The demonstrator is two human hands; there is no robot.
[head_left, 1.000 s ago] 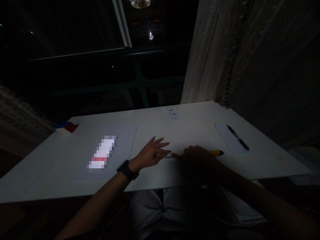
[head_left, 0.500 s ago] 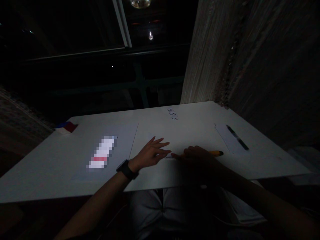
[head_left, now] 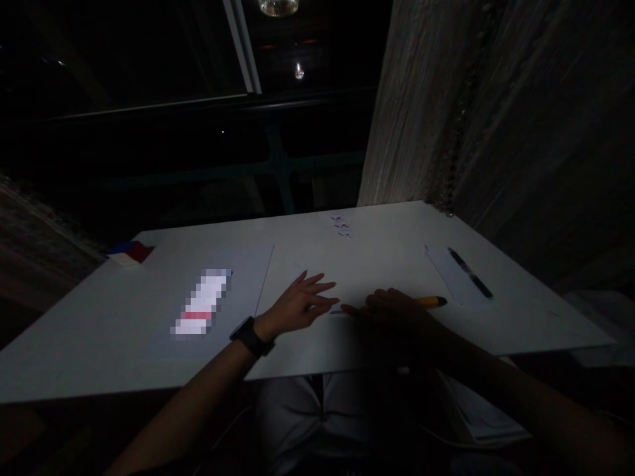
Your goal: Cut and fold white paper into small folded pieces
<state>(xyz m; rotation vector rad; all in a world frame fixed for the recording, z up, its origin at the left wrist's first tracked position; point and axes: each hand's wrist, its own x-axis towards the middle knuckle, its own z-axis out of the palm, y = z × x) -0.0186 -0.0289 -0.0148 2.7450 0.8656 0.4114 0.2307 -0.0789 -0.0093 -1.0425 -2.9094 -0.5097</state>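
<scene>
My left hand (head_left: 300,305), with a dark watch (head_left: 252,337) on its wrist, rests low over the white table (head_left: 198,377), fingers spread. Its thumb and fingertips lie by a small pale piece (head_left: 337,309), which looks like paper. Just to the right, my right hand (head_left: 391,305) is closed around a yellow tool with a black end (head_left: 430,302), which looks like a utility knife. Its tip is hidden in shadow. My right index finger points left along it, close to my left fingertips.
Left lies a lit phone (head_left: 202,303), blurred out, on a large paper sheet (head_left: 248,271). A red, blue and white cube (head_left: 130,253) sits at the far left. Small paper pieces (head_left: 342,225) lie at the back. A black pen (head_left: 470,272) rests on paper (head_left: 449,271) at right.
My right hand and the yellow tool have shifted very slightly to the right. My left hand stays in place.
</scene>
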